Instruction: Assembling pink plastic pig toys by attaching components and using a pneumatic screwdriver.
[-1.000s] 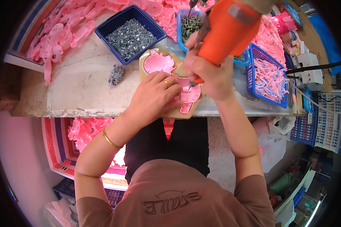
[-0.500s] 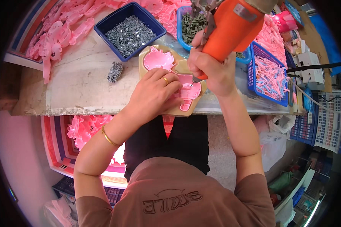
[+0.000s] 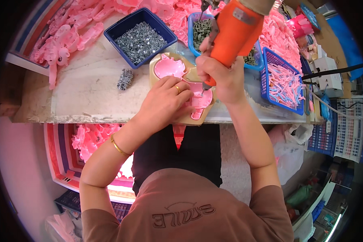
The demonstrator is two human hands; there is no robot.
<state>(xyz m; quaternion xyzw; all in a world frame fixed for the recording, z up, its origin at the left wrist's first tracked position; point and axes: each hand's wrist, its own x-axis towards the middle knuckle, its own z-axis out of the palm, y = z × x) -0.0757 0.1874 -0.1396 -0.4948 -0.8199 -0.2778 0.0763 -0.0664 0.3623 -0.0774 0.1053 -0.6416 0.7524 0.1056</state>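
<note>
A pink plastic shell (image 3: 168, 67) with a rounded upper part and a narrower lower part lies in a tan shaped fixture (image 3: 183, 119) at the table's front edge. Over the shell's middle, my left hand (image 3: 168, 97) bends its fingers down onto the plastic, thumb toward the lower part. What lies under those fingertips is hidden. My right hand (image 3: 224, 76) wraps around an orange power screwdriver (image 3: 234, 34), its index finger along the lever side. The driver leans, and its thin bit points down into the shell's lower part, right of my left fingers. A screw at the tip is too small to make out.
A dark blue bin of small screws (image 3: 140, 43) stands behind left, with a bristly grey screw clump (image 3: 125, 79) near it. Blue baskets hold dark clips (image 3: 201, 32) and pink and blue strips (image 3: 285, 86). Pink parts (image 3: 78, 34) are heaped along the back.
The screwdriver and my right hand have shifted slightly left, and more of the thin bit shows below the nose. My left hand stays on the shell. The whole view has moved a little.
</note>
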